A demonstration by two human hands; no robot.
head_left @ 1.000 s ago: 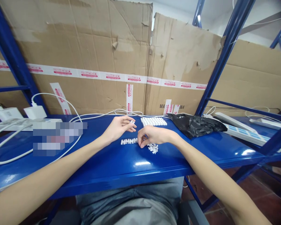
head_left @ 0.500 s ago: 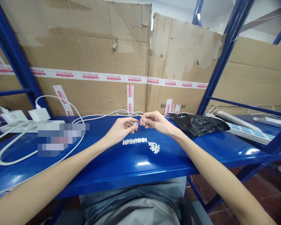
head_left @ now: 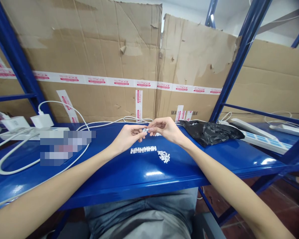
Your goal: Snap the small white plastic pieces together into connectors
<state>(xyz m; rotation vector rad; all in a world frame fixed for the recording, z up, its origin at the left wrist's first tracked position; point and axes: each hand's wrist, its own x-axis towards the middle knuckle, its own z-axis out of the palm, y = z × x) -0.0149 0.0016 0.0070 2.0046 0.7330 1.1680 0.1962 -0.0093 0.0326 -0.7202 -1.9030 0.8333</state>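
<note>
Left hand (head_left: 126, 137), right hand (head_left: 166, 128): one of each was present.
Held white piece (head_left: 145, 130): one was discernible.
Row of white pieces (head_left: 143, 150): about eleven were counted.
Pile of small white parts (head_left: 163, 156): many were present, too small to count.
Partly hidden white pieces (head_left: 158, 134): several showed; the total was obscured.
Black bag (head_left: 209, 133): one was noted.
White chargers (head_left: 42, 121): two were noted.

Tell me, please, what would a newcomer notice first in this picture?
Probably the eye falls first on the tall brown cardboard behind the blue table, crossed by white tape with red print. Then, over the table, the left hand holds a small white piece where the right hand meets it. Nearer the viewer lie a row of white pieces and, to its right, a small white pile.
</note>
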